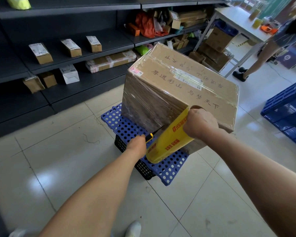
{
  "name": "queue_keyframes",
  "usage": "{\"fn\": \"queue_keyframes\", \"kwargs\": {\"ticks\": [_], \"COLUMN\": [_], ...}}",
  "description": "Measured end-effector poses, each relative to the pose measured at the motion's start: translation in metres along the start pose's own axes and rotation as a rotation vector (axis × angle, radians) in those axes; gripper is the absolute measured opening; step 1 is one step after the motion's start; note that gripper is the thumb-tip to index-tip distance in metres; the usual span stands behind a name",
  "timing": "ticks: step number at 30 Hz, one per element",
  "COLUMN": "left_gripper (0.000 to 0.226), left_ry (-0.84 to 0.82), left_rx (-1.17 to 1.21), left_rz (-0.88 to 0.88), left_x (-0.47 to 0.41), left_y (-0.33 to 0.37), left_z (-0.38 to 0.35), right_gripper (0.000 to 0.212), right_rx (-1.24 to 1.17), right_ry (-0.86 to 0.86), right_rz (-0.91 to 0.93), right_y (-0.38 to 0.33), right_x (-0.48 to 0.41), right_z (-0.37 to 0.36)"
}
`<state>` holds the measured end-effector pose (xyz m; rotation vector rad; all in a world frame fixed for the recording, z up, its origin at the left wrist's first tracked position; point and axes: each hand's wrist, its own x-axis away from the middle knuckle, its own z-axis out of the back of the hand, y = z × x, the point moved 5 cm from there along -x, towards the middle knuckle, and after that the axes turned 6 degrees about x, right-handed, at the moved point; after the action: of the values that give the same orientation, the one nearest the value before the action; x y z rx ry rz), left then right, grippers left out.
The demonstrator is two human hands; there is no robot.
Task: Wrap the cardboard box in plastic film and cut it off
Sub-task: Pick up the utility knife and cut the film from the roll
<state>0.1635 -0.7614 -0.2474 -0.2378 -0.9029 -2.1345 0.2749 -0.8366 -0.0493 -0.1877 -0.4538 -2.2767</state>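
Brown cardboard box [178,86], printed with dark characters and carrying a white label [188,77] on top, sits tilted on a blue perforated board [125,125] that lies over a black crate [143,168]. Clear plastic film [143,103] is already drawn tight over its left face and top, showing fine horizontal creases and glossy wrinkles at the corners. The box's near right corner reaches out past the board's edge.

Against the near vertical edge of the box leans a yellow film roll [167,139], slanted, its upper end touching the cardboard. The right hand [201,123] is clamped over that upper end. The left hand [137,144] grips a yellow and black utility knife [151,135], its blade pointing at the film stretched between roll and box. The hands are near each other, with the roll between them.

Pale tiled floor [75,142] lies open to the left and on the near side. Dark shelves [58,62] with small parcels stand well apart on the left. A blue crate [287,110] sits apart on the right. Behind, a white desk [237,19] with stacked cartons beneath comes near the box's far corner, and another person's legs [256,60] stand beside it.
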Motion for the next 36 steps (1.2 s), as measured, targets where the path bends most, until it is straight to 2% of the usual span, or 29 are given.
{"fn": "queue_keyframes", "kwargs": {"ticks": [5, 11, 17, 21, 25, 30, 32, 36], "left_gripper": [0.03, 0.029, 0.028, 0.032, 0.034, 0.028, 0.028, 0.032], "left_ry": [-0.054, -0.084, -0.181, -0.217, -0.181, 0.094, 0.086, -0.033], "left_rx": [-0.038, -0.096, -0.099, -0.029, 0.047, 0.085, 0.055, -0.042], "left_rz": [-0.002, 0.002, 0.106, 0.239, 0.296, 0.189, 0.153, 0.215], "left_x": [-0.01, -0.033, -0.04, -0.026, -0.008, -0.006, -0.017, -0.037], "left_y": [-0.007, -0.019, -0.048, -0.072, -0.088, -0.065, -0.058, -0.062], "left_z": [-0.018, -0.036, -0.06, -0.072, -0.092, -0.078, -0.08, -0.097], "right_gripper": [0.02, 0.019, 0.003, 0.009, 0.007, 0.009, 0.008, 0.006], "right_rx": [-0.021, -0.047, -0.097, -0.12, -0.138, -0.158, -0.163, -0.178], "right_ry": [0.011, 0.055, 0.147, 0.171, 0.223, 0.287, 0.312, 0.35], "right_rz": [-0.019, -0.068, -0.095, -0.073, -0.032, 0.019, 0.03, 0.057], "right_y": [-0.006, -0.002, -0.007, -0.005, 0.002, -0.002, -0.003, -0.003], "right_x": [-0.001, -0.002, -0.001, 0.001, 0.004, 0.006, 0.007, 0.008], "right_z": [0.0, -0.002, -0.014, -0.018, -0.022, -0.026, -0.027, -0.031]}}
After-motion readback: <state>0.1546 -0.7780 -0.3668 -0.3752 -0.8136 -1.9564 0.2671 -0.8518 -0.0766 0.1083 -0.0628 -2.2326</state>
